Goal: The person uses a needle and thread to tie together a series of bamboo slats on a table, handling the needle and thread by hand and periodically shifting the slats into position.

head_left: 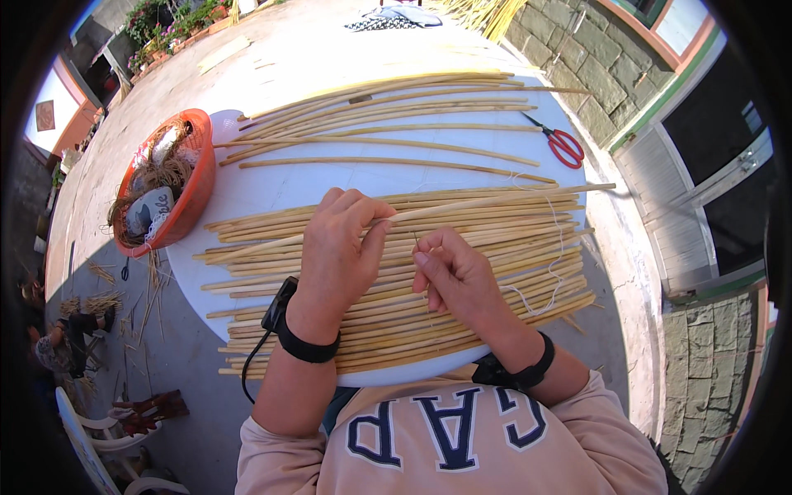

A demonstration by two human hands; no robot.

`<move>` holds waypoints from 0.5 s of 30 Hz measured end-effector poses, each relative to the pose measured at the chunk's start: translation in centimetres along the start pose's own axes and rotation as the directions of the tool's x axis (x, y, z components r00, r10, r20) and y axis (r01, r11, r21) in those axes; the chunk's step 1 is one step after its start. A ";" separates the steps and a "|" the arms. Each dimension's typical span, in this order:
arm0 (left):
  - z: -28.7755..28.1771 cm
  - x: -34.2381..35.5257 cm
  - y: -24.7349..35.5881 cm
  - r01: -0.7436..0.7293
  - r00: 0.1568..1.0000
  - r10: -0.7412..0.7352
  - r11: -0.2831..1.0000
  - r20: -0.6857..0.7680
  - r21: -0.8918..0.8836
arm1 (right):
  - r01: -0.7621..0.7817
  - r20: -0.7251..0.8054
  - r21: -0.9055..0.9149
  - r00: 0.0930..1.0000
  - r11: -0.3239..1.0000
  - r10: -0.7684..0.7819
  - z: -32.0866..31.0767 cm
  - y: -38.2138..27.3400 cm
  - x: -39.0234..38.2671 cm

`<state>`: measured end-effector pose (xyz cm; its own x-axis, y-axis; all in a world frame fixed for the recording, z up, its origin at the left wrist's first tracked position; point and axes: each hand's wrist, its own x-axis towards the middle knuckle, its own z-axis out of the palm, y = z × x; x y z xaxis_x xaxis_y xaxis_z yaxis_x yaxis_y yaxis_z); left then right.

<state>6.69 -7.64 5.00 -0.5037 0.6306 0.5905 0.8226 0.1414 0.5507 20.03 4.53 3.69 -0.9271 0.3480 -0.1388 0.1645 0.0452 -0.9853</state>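
Many pale dry stalks lie side by side in a flat row on a white table. My left hand is closed over the row, its thumb and forefinger pinching one long stalk that lies slanted across the others. Just to the right, my right hand is closed in a pinch on what looks like a thin needle, its tip pointing up. White thread trails in loose loops over the right ends of the stalks.
Beyond the row lies a looser group of stalks. Red-handled scissors rest at the table's right side. An orange basket with fibres and a cloth stands at the left. Below left is a white chair.
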 end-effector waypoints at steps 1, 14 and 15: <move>0.0 0.0 0.0 -0.001 1.000 0.001 1.000 0.000 -0.014 | 0.003 -0.002 0.005 1.000 1.000 -0.003 0.1 0.1 0.0; 0.2 -0.1 0.0 0.153 0.986 -0.146 0.984 0.083 -0.087 | 0.082 -0.075 0.029 0.994 0.996 -0.080 0.2 0.7 -0.4; 0.2 -0.1 0.0 0.154 0.985 -0.147 0.984 0.086 -0.087 | 0.079 -0.077 0.041 0.994 0.996 -0.076 0.2 0.7 -0.4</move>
<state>6.80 -7.53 4.85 -0.5944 0.6662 0.4503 0.7089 0.1698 0.6846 20.41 4.24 3.04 -0.9082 0.4148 -0.0554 0.0765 0.0343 -0.9965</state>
